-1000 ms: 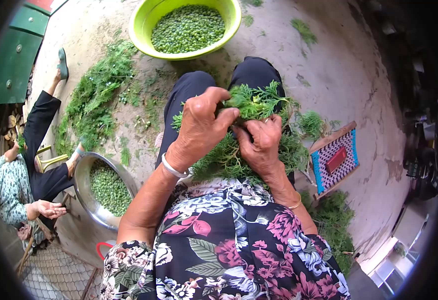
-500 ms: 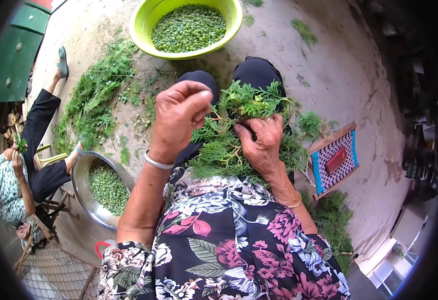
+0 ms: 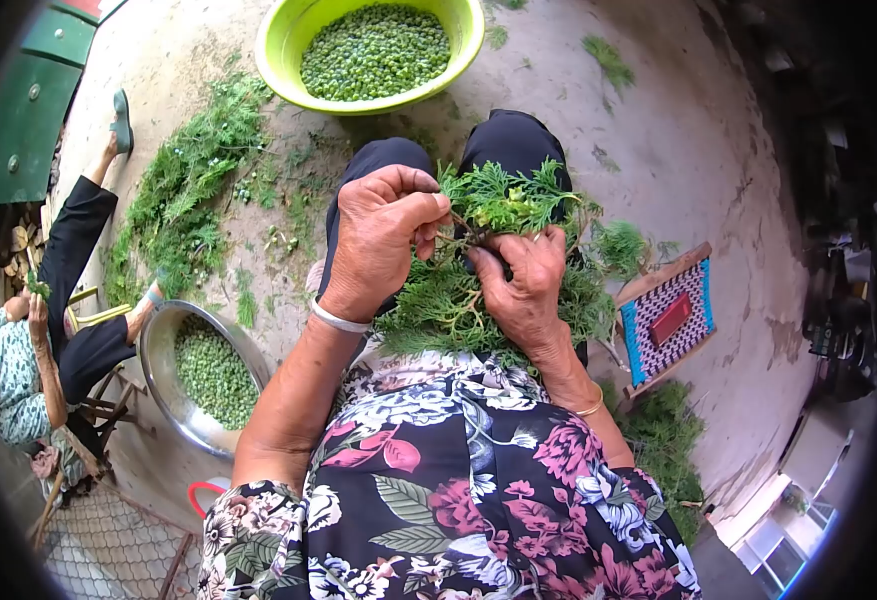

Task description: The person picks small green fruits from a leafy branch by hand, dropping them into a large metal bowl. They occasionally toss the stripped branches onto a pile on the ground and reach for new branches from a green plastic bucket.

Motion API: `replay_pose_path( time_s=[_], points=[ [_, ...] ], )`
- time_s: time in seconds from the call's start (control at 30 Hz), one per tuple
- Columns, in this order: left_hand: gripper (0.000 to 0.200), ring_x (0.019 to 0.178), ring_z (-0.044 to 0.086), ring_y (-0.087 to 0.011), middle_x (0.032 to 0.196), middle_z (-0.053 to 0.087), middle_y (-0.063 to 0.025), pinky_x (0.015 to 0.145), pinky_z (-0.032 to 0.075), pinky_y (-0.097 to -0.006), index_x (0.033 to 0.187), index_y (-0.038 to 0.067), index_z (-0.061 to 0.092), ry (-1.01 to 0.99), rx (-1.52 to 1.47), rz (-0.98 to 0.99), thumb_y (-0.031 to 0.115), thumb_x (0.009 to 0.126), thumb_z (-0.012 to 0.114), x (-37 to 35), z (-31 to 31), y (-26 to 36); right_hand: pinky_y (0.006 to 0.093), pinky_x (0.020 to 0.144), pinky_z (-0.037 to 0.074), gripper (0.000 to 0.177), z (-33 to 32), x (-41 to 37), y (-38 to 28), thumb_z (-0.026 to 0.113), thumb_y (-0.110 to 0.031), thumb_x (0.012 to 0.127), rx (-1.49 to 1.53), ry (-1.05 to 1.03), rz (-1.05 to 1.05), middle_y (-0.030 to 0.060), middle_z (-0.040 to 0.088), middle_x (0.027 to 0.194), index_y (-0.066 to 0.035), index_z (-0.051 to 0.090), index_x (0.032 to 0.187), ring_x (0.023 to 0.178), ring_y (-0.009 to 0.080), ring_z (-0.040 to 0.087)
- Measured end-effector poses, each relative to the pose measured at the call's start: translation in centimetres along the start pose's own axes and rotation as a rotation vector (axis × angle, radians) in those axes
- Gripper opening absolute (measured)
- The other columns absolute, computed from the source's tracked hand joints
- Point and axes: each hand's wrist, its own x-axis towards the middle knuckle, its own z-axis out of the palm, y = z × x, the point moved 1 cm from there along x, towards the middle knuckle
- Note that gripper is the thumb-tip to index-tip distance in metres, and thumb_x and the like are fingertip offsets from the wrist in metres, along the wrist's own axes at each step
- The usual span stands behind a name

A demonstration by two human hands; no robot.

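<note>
My right hand (image 3: 525,285) is closed round the stem of a leafy conifer branch (image 3: 506,200), which looks like arborvitae. Small pale-green cones show among its leaves. My left hand (image 3: 386,232) is closed in a pinch at the left edge of this branch; what lies between its fingertips is too small to make out. Under both hands, more cut conifer sprigs (image 3: 428,310) lie across my lap. Beyond my knees stands a lime-green basin (image 3: 270,55) holding many small green cones (image 3: 373,55).
A metal basin (image 3: 155,375) of green cones stands at the left, near a seated person (image 3: 13,365) holding a small sprig. Conifer cuttings (image 3: 198,180) lie heaped on the ground. To the right is a woven-seat stool (image 3: 648,315) with a red object (image 3: 671,319) on it.
My left hand has moved right, from above my lap to the edge of the branch. My right hand keeps its hold in nearly the same place.
</note>
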Motion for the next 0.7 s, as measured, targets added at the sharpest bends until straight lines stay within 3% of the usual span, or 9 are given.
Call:
replay_pose_path(
  time_s=[0.17, 0.23, 0.3, 0.37, 0.5, 0.57, 0.6, 0.63, 0.7],
  points=[
    [0.007, 0.048, 0.053, -0.0099, 0.07, 0.062, -0.009, 0.038, 0.04, -0.0221, 0.087, -0.001, 0.06, -0.053, -0.422, -0.221, -0.003, 0.08, 0.063, 0.0, -0.6, -0.6, 0.0382, 0.073, 0.035, 0.011, 0.1, 0.3, 0.1, 0.074, -0.007, 0.071, 0.042, 0.066, -0.012, 0.0037, 0.061, 0.065, -0.007, 0.064, 0.076, 0.063, 0.023, 0.055],
    [0.007, 0.048, 0.049, -0.0102, 0.071, 0.061, -0.0108, 0.037, 0.039, -0.0232, 0.09, -0.001, 0.06, -0.147, -0.495, -0.255, -0.001, 0.083, 0.06, 0.5, -2.0, -1.1, 0.0381, 0.074, 0.035, 0.011, 0.2, 0.2, 0.2, 0.075, -0.008, 0.071, 0.065, 0.082, -0.004, 0.0036, 0.061, 0.064, -0.007, 0.065, 0.076, 0.063, 0.0227, 0.054],
    [0.012, 0.049, 0.046, -0.0096, 0.071, 0.059, -0.0125, 0.037, 0.039, -0.0234, 0.096, -0.001, 0.061, -0.323, -0.907, -0.237, 0.004, 0.087, 0.056, 0.9, -2.7, -0.8, 0.0382, 0.074, 0.035, 0.011, 0.4, -0.1, 0.3, 0.075, -0.008, 0.071, 0.045, 0.08, -0.001, 0.0035, 0.061, 0.064, -0.007, 0.065, 0.076, 0.063, 0.0226, 0.054],
    [0.018, 0.053, 0.042, -0.0084, 0.071, 0.051, -0.0088, 0.04, 0.041, -0.0236, 0.102, -0.004, 0.061, -0.471, -0.931, -0.191, 0.007, 0.089, 0.055, 1.0, -3.0, 0.7, 0.0384, 0.074, 0.035, 0.01, 0.3, -0.1, 0.4, 0.075, -0.009, 0.071, 0.024, 0.077, -0.004, 0.0034, 0.061, 0.063, -0.007, 0.066, 0.076, 0.063, 0.0225, 0.054],
    [0.017, 0.053, 0.044, -0.0083, 0.076, 0.058, -0.0124, 0.041, 0.04, -0.0216, 0.099, -0.004, 0.062, -0.245, -0.711, -0.188, 0.01, 0.092, 0.053, -0.6, -1.4, 2.6, 0.0385, 0.074, 0.034, 0.009, 0.5, 0.0, 0.2, 0.074, -0.009, 0.072, 0.019, 0.078, -0.007, 0.0035, 0.06, 0.062, -0.007, 0.066, 0.075, 0.062, 0.0225, 0.054],
    [0.014, 0.051, 0.045, -0.0064, 0.079, 0.062, -0.0135, 0.042, 0.038, -0.0185, 0.095, -0.003, 0.063, -0.136, -0.284, -0.102, 0.009, 0.092, 0.056, -1.3, -0.5, 2.2, 0.0386, 0.073, 0.034, 0.009, 0.5, 0.0, 0.3, 0.074, -0.01, 0.072, 0.009, 0.085, -0.01, 0.0036, 0.059, 0.062, -0.007, 0.065, 0.074, 0.062, 0.0228, 0.054],
    [0.009, 0.05, 0.042, -0.0034, 0.074, 0.063, -0.0092, 0.043, 0.034, -0.0158, 0.088, 0.0, 0.066, -0.235, -0.169, 0.023, 0.007, 0.089, 0.061, -1.4, -0.4, 1.2, 0.0387, 0.073, 0.034, 0.009, 0.5, 0.0, 0.3, 0.074, -0.009, 0.072, 0.015, 0.077, -0.011, 0.0038, 0.059, 0.062, -0.007, 0.065, 0.074, 0.062, 0.0231, 0.054],
    [0.005, 0.053, 0.048, -0.0042, 0.07, 0.063, -0.0038, 0.045, 0.039, -0.0181, 0.088, 0.0, 0.067, -0.128, 0.137, 0.048, 0.003, 0.085, 0.064, -2.1, 0.6, 1.7, 0.0388, 0.072, 0.034, 0.009, 0.4, 0.0, 0.2, 0.073, -0.009, 0.073, 0.02, 0.069, -0.011, 0.004, 0.058, 0.062, -0.008, 0.064, 0.074, 0.062, 0.0234, 0.055],
    [0.009, 0.057, 0.054, -0.0057, 0.067, 0.062, -0.0027, 0.05, 0.044, -0.022, 0.09, -0.002, 0.067, -0.042, 0.542, 0.447, 0.001, 0.081, 0.068, -1.7, 1.9, 0.0, 0.0386, 0.072, 0.035, 0.009, 0.2, -0.2, 0.3, 0.073, -0.008, 0.073, -0.013, 0.031, -0.006, 0.0051, 0.061, 0.066, -0.007, 0.065, 0.078, 0.065, 0.024, 0.055]
  ],
)
